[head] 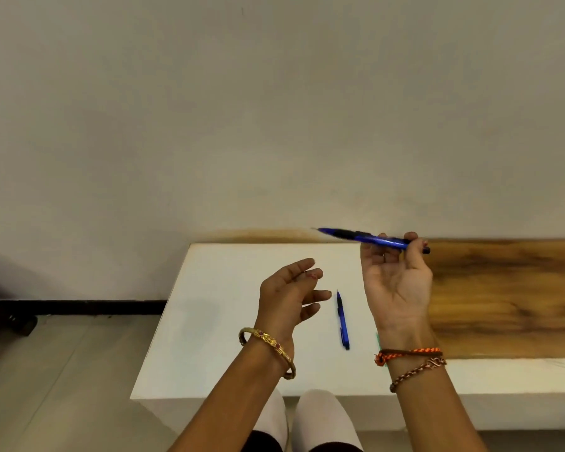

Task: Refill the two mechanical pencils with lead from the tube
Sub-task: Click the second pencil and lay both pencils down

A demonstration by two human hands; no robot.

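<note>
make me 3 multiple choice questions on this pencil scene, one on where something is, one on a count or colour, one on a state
1. Where does the second pencil lie?
A. on the white table top between the two hands
B. on the floor
C. on the wooden panel

2. How many blue mechanical pencils show?
A. one
B. two
C. four

3. What is the left hand doing?
A. gripping a pencil
B. pressing flat on the table
C. held up with fingers loosely curled, holding nothing visible

Answers:
1 A: the lying pencil rests on the white table, between the hands.
2 B: one lies on the table, the other, the held pencil, is in the right hand.
3 C: the left hand hovers with nothing visible in its fingers.
</note>
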